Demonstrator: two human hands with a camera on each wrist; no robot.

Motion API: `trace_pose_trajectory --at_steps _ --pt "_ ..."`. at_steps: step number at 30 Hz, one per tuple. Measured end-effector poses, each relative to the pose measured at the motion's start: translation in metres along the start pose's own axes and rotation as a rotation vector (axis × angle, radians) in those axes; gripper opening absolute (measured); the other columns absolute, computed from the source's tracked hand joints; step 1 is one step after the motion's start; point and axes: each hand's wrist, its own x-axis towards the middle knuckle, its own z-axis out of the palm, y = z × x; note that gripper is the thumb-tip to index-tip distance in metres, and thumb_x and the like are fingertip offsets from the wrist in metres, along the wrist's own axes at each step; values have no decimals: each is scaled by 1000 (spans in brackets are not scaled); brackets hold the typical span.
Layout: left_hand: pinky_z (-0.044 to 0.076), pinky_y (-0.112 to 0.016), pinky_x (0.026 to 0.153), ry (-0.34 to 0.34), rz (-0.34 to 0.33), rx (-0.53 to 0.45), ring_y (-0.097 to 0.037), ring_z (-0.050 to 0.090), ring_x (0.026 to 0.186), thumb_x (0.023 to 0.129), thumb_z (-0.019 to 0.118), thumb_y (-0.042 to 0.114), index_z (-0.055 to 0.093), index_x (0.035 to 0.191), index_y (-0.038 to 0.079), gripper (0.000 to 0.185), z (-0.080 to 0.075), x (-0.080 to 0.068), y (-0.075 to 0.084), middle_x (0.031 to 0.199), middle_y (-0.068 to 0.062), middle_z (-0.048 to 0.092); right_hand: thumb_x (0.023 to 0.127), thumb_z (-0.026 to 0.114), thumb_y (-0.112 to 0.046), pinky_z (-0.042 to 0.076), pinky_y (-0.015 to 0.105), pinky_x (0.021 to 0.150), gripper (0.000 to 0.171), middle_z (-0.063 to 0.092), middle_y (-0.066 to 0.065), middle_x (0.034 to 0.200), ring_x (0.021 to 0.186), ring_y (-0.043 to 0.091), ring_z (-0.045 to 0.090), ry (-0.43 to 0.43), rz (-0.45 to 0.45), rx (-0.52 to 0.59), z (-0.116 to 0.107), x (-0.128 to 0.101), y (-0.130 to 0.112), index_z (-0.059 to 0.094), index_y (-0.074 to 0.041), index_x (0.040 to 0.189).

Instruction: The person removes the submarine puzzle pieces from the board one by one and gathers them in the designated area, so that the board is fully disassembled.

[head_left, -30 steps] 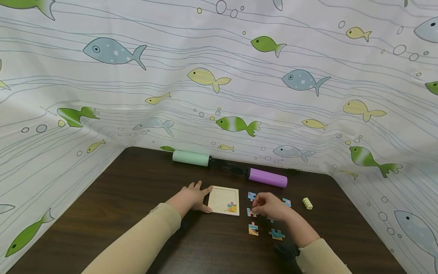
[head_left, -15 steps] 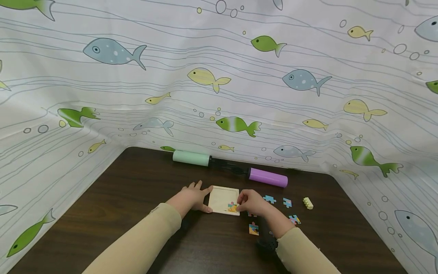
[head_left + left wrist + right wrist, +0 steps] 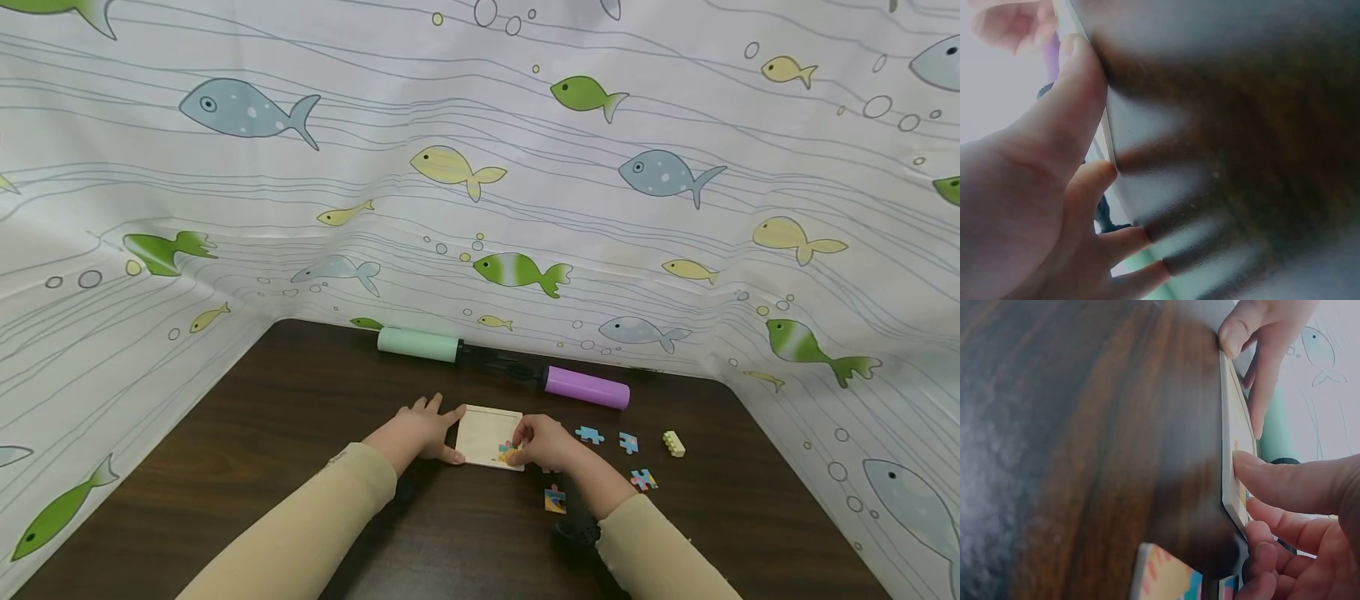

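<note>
While my left hand rests with fingers relaxed against the left edge of the puzzle tray on the dark tabletop, my right hand pinches a puzzle piece at the tray's near right corner. Loose pieces lie right of the tray, a yellow brick beyond them. Mint and purple cylinders lie at the far edge.

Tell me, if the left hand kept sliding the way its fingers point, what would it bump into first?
The left hand already rests against the left edge of the puzzle tray, so that tray comes first. Its fingers point right and slightly away, so beyond the tray probably the right hand, though depth is hard to judge.
</note>
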Motion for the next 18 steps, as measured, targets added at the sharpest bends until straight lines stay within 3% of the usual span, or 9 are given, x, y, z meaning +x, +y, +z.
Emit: trace_pose_trajectory --at_steps 10,18 --pt "21 -60 112 -8 -6 -3 -43 20 144 84 68 59 29 158 27 90 -1 -2 1 160 -20 19 77 84 -1 36 23 39 29 49 4 75 50 14 41 15 -17 19 1 1 -3 57 -3 86" --pt "22 -59 112 -6 -4 -2 -43 20 144 84 68 60 30 158 26 90 -1 -1 1 160 -20 20 81 80 1 36 23 39 23 52 4 70 51 14 45 38 -45 48 1 2 0 57 -3 85"
